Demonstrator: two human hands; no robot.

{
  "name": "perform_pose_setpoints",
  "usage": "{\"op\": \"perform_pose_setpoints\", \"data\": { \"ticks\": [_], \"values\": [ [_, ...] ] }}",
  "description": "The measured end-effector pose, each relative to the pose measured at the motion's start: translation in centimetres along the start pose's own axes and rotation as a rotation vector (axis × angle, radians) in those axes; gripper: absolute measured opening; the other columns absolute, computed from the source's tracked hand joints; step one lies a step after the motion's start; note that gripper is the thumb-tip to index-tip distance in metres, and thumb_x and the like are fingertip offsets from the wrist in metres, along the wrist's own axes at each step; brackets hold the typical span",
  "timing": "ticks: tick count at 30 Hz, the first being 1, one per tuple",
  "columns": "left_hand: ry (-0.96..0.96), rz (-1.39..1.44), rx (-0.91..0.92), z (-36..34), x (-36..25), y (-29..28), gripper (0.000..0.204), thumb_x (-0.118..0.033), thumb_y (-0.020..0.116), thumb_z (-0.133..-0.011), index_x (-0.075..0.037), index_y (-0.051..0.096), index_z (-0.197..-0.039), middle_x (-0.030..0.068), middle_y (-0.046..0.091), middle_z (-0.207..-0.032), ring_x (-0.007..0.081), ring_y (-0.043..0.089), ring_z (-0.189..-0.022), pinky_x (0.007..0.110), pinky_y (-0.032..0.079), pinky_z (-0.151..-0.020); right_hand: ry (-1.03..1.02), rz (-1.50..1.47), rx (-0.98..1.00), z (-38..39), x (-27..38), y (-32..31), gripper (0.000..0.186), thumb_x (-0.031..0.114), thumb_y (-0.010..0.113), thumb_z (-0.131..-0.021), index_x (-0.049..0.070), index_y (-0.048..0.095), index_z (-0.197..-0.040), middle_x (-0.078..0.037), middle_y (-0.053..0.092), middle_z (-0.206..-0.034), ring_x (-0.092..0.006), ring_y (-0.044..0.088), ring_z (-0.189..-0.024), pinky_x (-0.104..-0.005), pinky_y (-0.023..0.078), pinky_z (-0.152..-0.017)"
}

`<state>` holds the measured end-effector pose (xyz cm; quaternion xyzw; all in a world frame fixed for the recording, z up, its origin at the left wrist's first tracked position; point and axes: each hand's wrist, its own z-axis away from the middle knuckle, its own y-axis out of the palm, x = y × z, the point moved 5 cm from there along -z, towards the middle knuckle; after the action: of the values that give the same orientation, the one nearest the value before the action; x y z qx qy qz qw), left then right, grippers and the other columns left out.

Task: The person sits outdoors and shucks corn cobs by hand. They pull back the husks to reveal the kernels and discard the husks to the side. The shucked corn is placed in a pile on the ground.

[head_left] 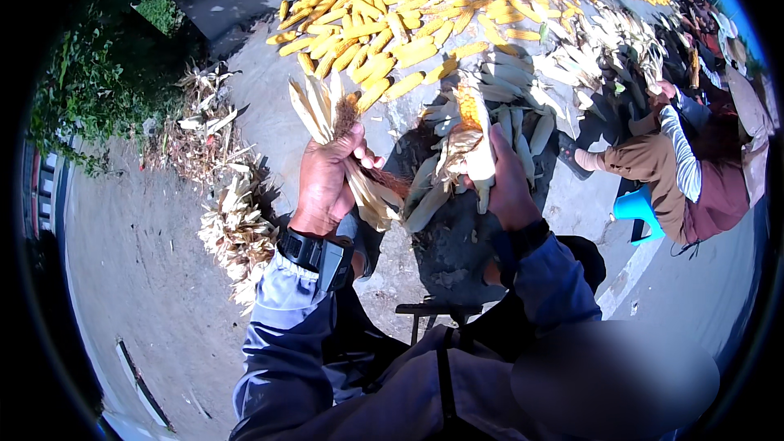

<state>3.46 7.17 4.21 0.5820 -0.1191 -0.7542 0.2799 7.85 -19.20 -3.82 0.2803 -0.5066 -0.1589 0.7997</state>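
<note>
My left hand (331, 171) is closed around a bunch of dry pale corn husks (310, 110), with brown silk hanging among them. In my right hand (513, 184) is an ear of corn (469, 106), its yellow kernels bare toward the far end and husk still wrapped round its lower part. The two hands are apart, both raised over the ground in front of my knees. Below and beyond the right hand lies a heap of ears in their husks (510, 86). Part of the right hand's fingers is hidden behind the ear.
Husked yellow corn cobs (392, 28) spread over the ground ahead. Discarded husks (237, 220) are piled at the left, near green plants (90, 73). At the right a person (678, 163) sits by a blue stool (641, 214), handling husks. A small dark bench (438, 309) is beneath me.
</note>
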Motion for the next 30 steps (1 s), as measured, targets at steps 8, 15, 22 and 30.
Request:
{"op": "perform_pose_setpoints", "data": {
  "ticks": [8,15,22,30],
  "values": [
    [-0.15,0.143,0.193,-0.4,2.2,1.9,0.013,-0.017,0.065,-0.104,-0.006,0.06,-0.099,0.0006,0.054,-0.07,0.0137,0.053,-0.057,0.038,0.055,-0.064,0.028,-0.044,0.064,3.0,3.2,2.1,0.047,0.046,0.045,-0.111,0.004,0.061,-0.124,-0.007,0.07,-0.093,-0.0145,0.068,-0.069,-0.0285,0.055,-0.056],
    [-0.272,0.125,0.265,0.0,4.1,3.3,0.039,-0.045,0.058,-0.107,-0.01,0.057,-0.09,-0.0045,0.042,-0.064,0.0093,0.042,-0.05,0.031,0.043,-0.055,-0.015,-0.042,0.074,4.5,5.1,2.6,0.045,0.046,0.05,-0.109,0.004,0.063,-0.116,-0.006,0.067,-0.084,-0.016,0.064,-0.062,-0.031,0.051,-0.05],
    [-0.343,0.098,0.229,-0.9,6.5,4.1,0.028,-0.034,0.069,-0.101,-0.01,0.058,-0.09,-0.004,0.045,-0.065,0.01,0.044,-0.051,0.033,0.046,-0.054,0.058,-0.042,0.119,6.3,5.8,4.2,0.048,0.044,0.045,-0.111,0.003,0.057,-0.132,-0.009,0.07,-0.108,-0.0163,0.07,-0.089,-0.0316,0.057,-0.076],
    [-0.245,-0.002,0.258,-0.3,8.5,6.2,0.018,0.003,0.075,-0.089,0.0,0.067,-0.105,0.0088,0.07,-0.086,0.0153,0.064,-0.064,0.03,0.056,-0.06,0.118,0.009,0.087,5.0,4.2,2.0,0.05,0.051,0.049,-0.108,0.003,0.062,-0.118,-0.008,0.07,-0.086,-0.0178,0.069,-0.07,-0.0303,0.054,-0.053]
  ]
}}
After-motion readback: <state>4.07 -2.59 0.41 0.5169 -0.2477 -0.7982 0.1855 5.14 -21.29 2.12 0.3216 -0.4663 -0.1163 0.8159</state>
